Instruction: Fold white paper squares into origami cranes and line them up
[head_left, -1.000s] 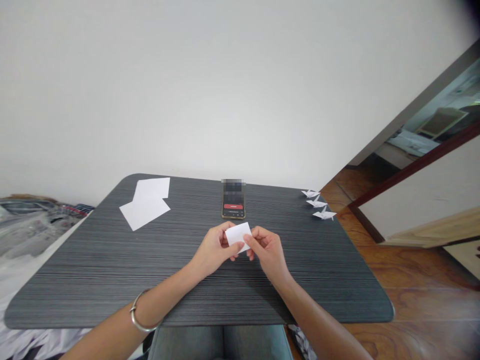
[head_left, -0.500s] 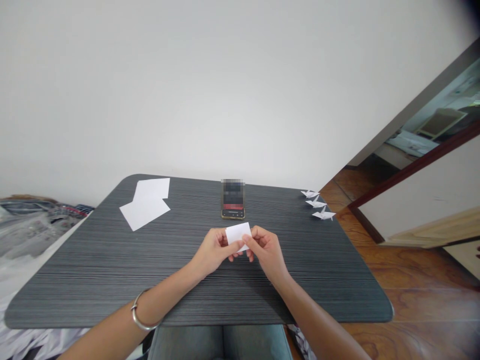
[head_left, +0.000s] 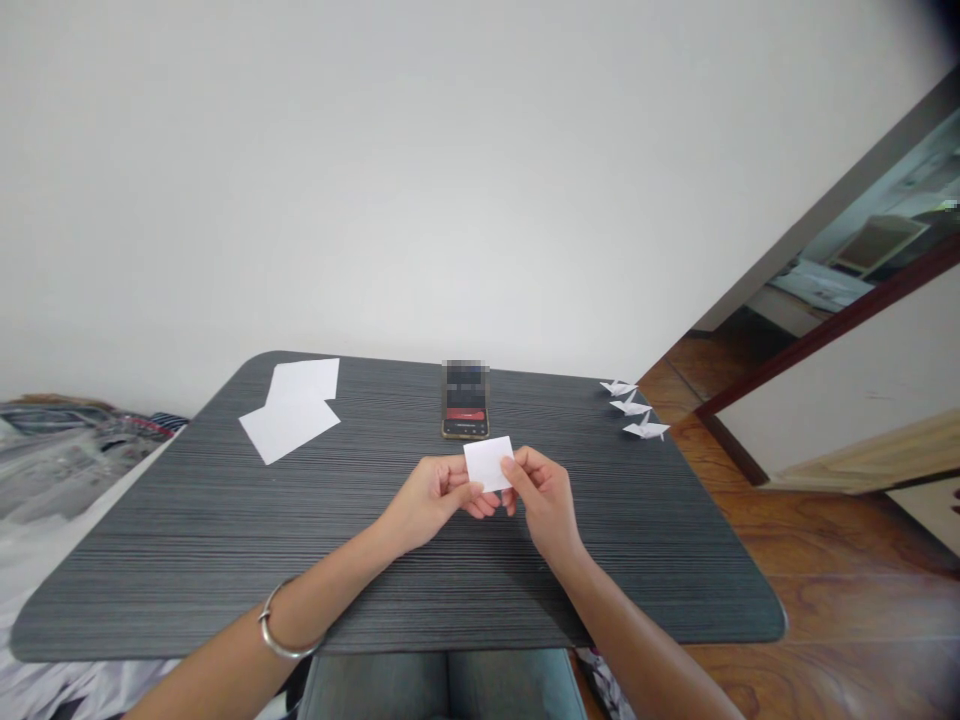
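Note:
A small white square of folded paper [head_left: 486, 464] is held up between my two hands, above the table's middle. My left hand [head_left: 431, 497] pinches its lower left corner, thumb in front and fingers behind. At the right edge, my right hand [head_left: 546, 497] grips it with the thumb on the front face. The fingertips behind the paper are partly hidden. Just beyond it lies a phone [head_left: 465, 428] with a lit, partly blurred screen.
Two white paper sheets [head_left: 292, 430] overlap at the table's back left. Three folded paper cranes [head_left: 646, 428] stand in a row near the back right edge. The dark grained table [head_left: 225, 560] meets a white wall [head_left: 450, 180]. Clothes and plastic wrapping [head_left: 67, 470] lie left of it.
The folded paper has shifted right and slightly up, and more of its face shows. My right hand has moved right with it, and the left thumb now sits at its lower left corner.

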